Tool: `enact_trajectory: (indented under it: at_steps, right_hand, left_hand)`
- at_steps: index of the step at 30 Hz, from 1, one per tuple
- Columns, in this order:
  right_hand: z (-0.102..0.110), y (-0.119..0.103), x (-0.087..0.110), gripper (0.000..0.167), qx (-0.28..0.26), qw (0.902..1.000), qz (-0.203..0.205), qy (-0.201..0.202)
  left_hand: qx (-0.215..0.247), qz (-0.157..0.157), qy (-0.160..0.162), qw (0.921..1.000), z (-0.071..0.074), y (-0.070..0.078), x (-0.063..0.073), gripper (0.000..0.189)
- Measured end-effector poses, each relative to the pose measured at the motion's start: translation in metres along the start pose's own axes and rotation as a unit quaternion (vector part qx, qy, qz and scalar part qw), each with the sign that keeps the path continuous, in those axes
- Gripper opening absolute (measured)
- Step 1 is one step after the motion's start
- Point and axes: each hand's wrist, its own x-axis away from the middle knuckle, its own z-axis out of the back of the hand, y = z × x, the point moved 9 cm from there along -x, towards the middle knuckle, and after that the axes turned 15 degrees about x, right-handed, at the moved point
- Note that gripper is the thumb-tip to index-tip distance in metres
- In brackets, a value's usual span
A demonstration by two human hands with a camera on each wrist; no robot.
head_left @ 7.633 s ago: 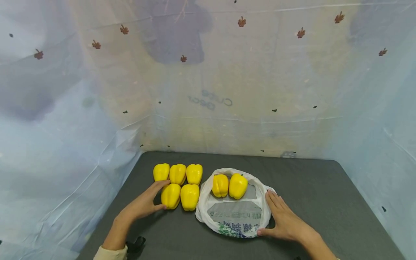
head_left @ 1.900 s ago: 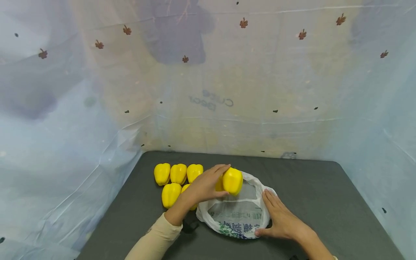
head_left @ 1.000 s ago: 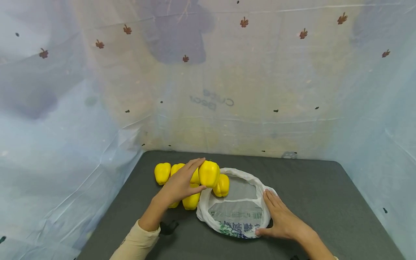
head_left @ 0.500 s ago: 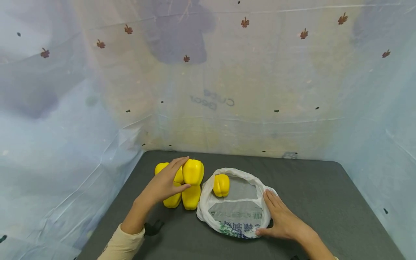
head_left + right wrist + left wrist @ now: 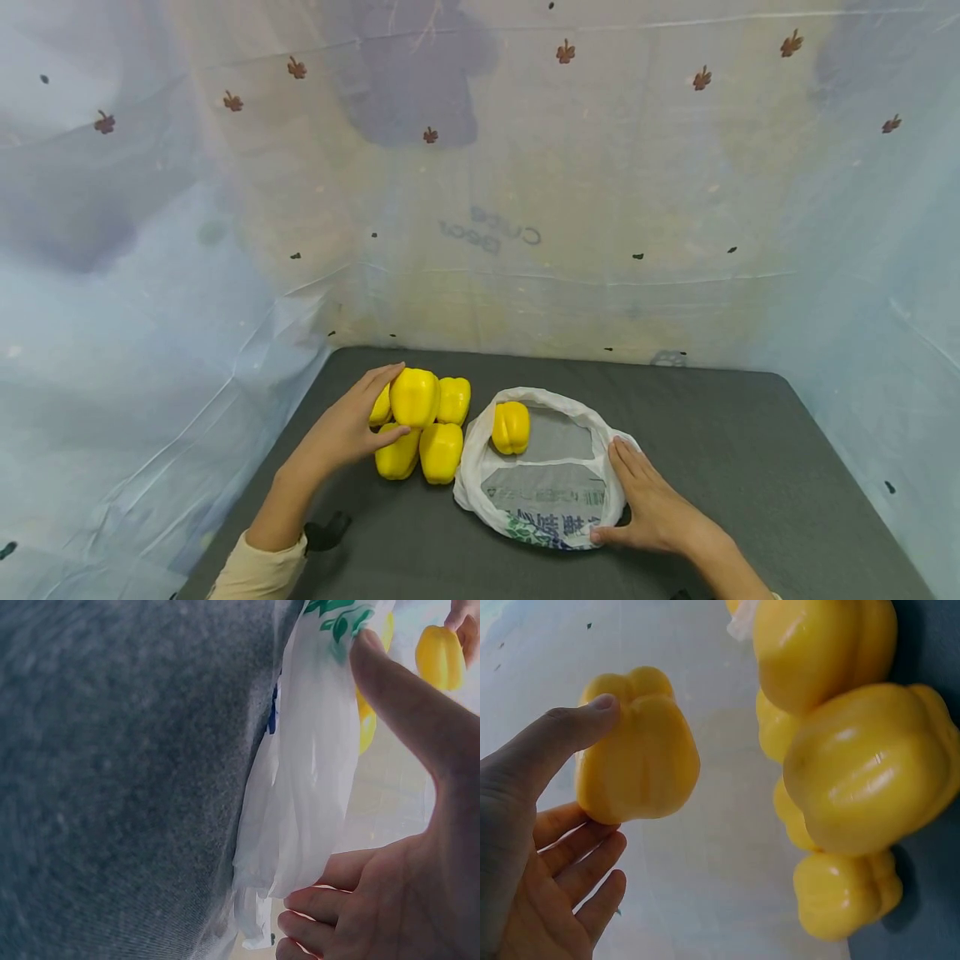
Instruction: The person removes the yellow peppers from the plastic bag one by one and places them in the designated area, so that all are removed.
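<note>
My left hand (image 5: 341,429) pinches a yellow bell pepper (image 5: 641,754) between thumb and fingers. In the left wrist view this pepper hangs in the air, apart from the peppers on the table. The head view shows it in front of part of the back row, hiding some of it. Below it a front-row pepper (image 5: 397,452) stands beside another pepper (image 5: 441,454). One pepper (image 5: 511,428) sits inside the white plastic bag (image 5: 468,487), at its left back. With thumb and fingers spread, my right hand (image 5: 660,504) rests against the bag's right rim.
The dark grey table (image 5: 712,433) runs out to the right of the bag. A pale printed curtain (image 5: 480,300) stands behind the table and along its sides. A black strap (image 5: 327,532) shows beside my left wrist.
The bag held two peppers at first and holds one now. My left hand has carried the other out of it, leftward over the group. My right hand stays at the rim.
</note>
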Motion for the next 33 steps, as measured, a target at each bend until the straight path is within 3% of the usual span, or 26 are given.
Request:
enact_trajectory:
  at_steps: [9,19,33]
  right_hand:
    - [0.003,-0.005,0.002,0.138,0.002,0.9998,0.017,0.013]
    - [0.001,-0.003,0.000,0.139,0.003,0.9999,0.013,0.011]
    - [0.002,-0.004,0.001,0.139,0.004,0.9998,0.018,0.011]
  left_hand:
    - [-0.007,-0.003,0.002,1.0000,0.015,-0.015,0.015,0.099]
    - [-0.002,-0.033,0.025,0.9992,0.026,-0.028,0.030,0.096]
    - [0.005,0.008,0.024,0.9997,0.040,-0.054,0.051,0.095]
